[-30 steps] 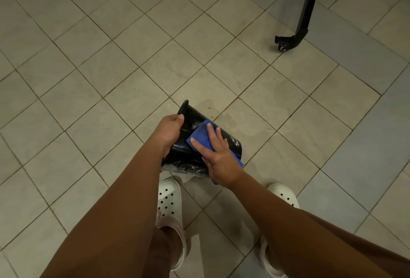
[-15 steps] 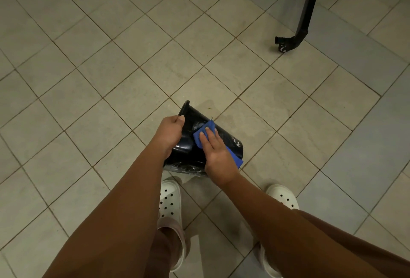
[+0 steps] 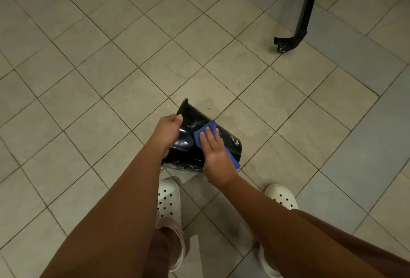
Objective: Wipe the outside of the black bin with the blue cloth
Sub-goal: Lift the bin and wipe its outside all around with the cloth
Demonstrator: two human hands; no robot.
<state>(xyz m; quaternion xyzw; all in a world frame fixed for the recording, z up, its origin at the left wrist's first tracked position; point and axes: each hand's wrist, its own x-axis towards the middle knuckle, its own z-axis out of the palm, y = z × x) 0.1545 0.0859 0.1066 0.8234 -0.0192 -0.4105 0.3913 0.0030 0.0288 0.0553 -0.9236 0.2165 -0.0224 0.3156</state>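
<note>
Reaches down with both bare arms from the bottom of the view. Holds the black bin tipped over on its side, low down, just in front of two white shoes with little holes. Cannot tell if touching the floor or hanging a bit above it. Grips the rim at the far left end with the left hand, fingers curled round the edge. Presses the blue cloth on the upper side of the bin with the right hand. Lays those fingers straight and close together, flat on the cloth, not pinching. Hides most of the cloth under that hand. Leaves one blue corner peeking out past the fingertips and another blue bit sticking out to the right of the palm. Shows white smears on the shiny black side, just right of the cloth. Stands on pale square tiles, with grey-blue tiles off to the right. Far away at the top right, well apart from the bin: a black leg with a small wheel at the bottom, resting on the floor.
</note>
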